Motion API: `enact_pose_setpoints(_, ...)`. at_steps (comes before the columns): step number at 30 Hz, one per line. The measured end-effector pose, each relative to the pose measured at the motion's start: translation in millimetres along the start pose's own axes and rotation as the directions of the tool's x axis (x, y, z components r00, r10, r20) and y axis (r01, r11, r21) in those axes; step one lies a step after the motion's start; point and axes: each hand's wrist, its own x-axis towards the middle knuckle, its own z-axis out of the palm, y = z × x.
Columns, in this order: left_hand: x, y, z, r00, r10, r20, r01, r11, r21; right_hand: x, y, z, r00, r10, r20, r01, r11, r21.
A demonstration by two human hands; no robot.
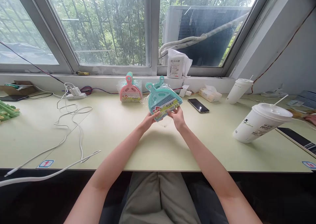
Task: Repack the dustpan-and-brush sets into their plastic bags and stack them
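Observation:
Between my two hands, a packaged teal dustpan and brush set [161, 100] is held tilted above the table, its printed label facing me. My left hand [150, 120] grips the lower left edge, thumb across the front. At the lower right edge, my right hand [177, 117] pinches the set, with its thumb on the label side. Behind it another teal handle [161, 80] pokes up. A stack of similar sets with a pink dustpan [130, 89] in front stands to the left, against the wall under the window, in clear wrap.
Right of my hands lie a black phone [198, 105] and a tissue pack [209, 94]. Two white cups with straws stand further right, the nearer cup [261, 122] large. White cables [80, 135] sprawl over the table's left side. A paper packet [176, 64] sits on the sill.

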Motion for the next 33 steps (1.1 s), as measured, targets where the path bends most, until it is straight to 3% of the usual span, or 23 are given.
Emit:
enact_pose_setpoints(13,1.5,-2.1,1.8,1.000,-0.008,-0.021,0.008,1.000,-0.003,0.6,-9.2,-3.7,0.995,0.068,0.068,-0.069,0.998,0.006)
enact_pose_setpoints(18,3.4,-0.3,-4.1,0.996,0.007,-0.090,-0.004,0.999,0.032,4.6,-17.9,-11.7,0.967,0.233,0.104,-0.204,0.950,-0.236)
enact_pose_setpoints(20,4.5,0.0,-6.5,0.990,0.028,-0.137,-0.023,0.999,0.042,5.0,-19.9,-15.3,0.955,0.274,0.114,-0.187,0.854,-0.485)
enact_pose_setpoints(21,4.9,0.0,-7.1,0.986,0.038,-0.161,-0.032,0.999,0.041,4.5,-19.6,-16.2,0.961,0.259,0.097,-0.140,0.760,-0.635)
enact_pose_setpoints(23,5.0,-0.2,-7.0,0.980,0.043,-0.195,-0.037,0.999,0.035,2.4,-16.0,-16.0,0.988,0.152,0.039,-0.037,0.467,-0.883)
enact_pose_setpoints(25,4.6,-0.7,-6.1,0.978,0.034,-0.205,-0.028,0.999,0.033,0.2,-9.6,-14.6,1.000,0.015,0.020,0.017,0.179,-0.984)
enact_pose_setpoints(26,4.5,-1.1,-5.7,0.979,0.030,-0.202,-0.024,0.999,0.032,-0.2,-6.3,-14.4,0.999,-0.031,0.027,0.029,0.083,-0.996)
enact_pose_setpoints(29,4.9,-2.2,-6.5,0.982,0.021,-0.187,-0.019,1.000,0.013,2.5,0.9,-19.1,0.992,-0.118,0.050,0.046,-0.038,-0.998)
enact_pose_setpoints(33,7.1,-2.1,-11.3,0.985,-0.016,-0.173,0.011,1.000,-0.029,10.6,0.6,-33.7,0.953,-0.297,0.063,0.064,-0.006,-0.998)
